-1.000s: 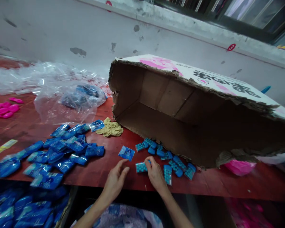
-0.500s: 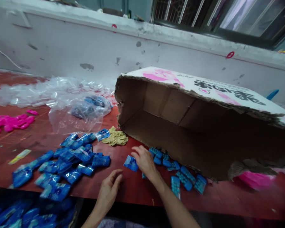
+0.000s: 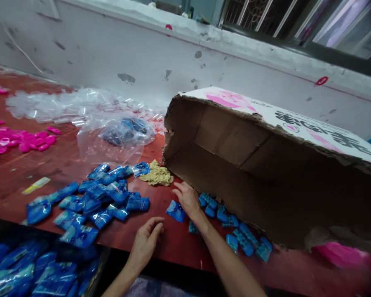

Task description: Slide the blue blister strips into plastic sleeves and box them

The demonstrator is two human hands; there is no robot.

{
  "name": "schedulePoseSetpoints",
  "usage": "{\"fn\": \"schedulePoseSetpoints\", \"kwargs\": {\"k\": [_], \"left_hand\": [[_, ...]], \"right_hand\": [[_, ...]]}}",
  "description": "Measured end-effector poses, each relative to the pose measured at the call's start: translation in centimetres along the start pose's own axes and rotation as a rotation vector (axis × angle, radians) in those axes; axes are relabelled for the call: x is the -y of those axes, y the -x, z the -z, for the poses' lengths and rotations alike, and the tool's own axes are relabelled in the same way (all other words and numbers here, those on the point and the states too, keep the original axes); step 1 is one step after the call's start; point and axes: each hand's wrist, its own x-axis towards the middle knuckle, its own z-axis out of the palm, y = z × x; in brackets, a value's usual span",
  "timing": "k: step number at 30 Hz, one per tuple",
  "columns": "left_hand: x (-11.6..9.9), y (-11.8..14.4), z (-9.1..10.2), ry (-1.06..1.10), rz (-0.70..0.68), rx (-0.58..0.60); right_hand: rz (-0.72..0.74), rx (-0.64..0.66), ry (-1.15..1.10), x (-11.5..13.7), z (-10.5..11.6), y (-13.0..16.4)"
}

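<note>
**Right hand reaches past the blue packet toward the box mouth**

Since a second ago, my right hand (image 3: 188, 199) has left the small blue pieces near the table edge and gone forward; it now lies flat on the red table (image 3: 15, 173), fingers spread and loose, gripping nothing, just in front of the open cardboard box (image 3: 266, 165). That box lies on its side, torn mouth facing me, white printed panel on top. To its left sits a heap of clear plastic bags (image 3: 89, 119), one with dark blue items inside. Nearer me, a pile of blue packets (image 3: 92, 198) spreads across the table. A crumpled tan glove (image 3: 157, 175) rests beside the box corner. Small blue pieces (image 3: 235, 225) trail along the box's lower lip, to the right of my forearm. My left hand (image 3: 145, 244) rests at the table edge, fingers half curled, empty. One single blue packet (image 3: 175, 210) lies touching the heel of my right hand.
</note>
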Motion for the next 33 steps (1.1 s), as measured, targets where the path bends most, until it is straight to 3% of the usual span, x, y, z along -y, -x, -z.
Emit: {"fn": "schedulePoseSetpoints", "kwargs": {"k": [4, 7, 20, 28, 33], "left_hand": [[0.2, -0.8, -0.8, 0.044, 0.013, 0.025], [0.2, -1.3, -1.3, 0.082, 0.016, 0.041], [-0.6, -1.1, -1.9, 0.164, 0.096, -0.004], [-0.5, -1.3, -2.7, 0.195, 0.091, -0.095], [-0.7, -2.7, -3.4, 0.101, 0.038, -0.122]], "right_hand": [[-0.082, 0.021, 0.070, -0.6, -0.1, 5.5], [-0.156, -0.009, 0.105, -0.1, -1.4, 7.1], [-0.229, -0.036, -0.049, -0.4, -2.0, 6.3], [-0.095, -0.031, -0.188, -1.0, -0.3, 6.0], [-0.026, -0.040, -0.154, -0.8, -0.5, 5.2]]}}
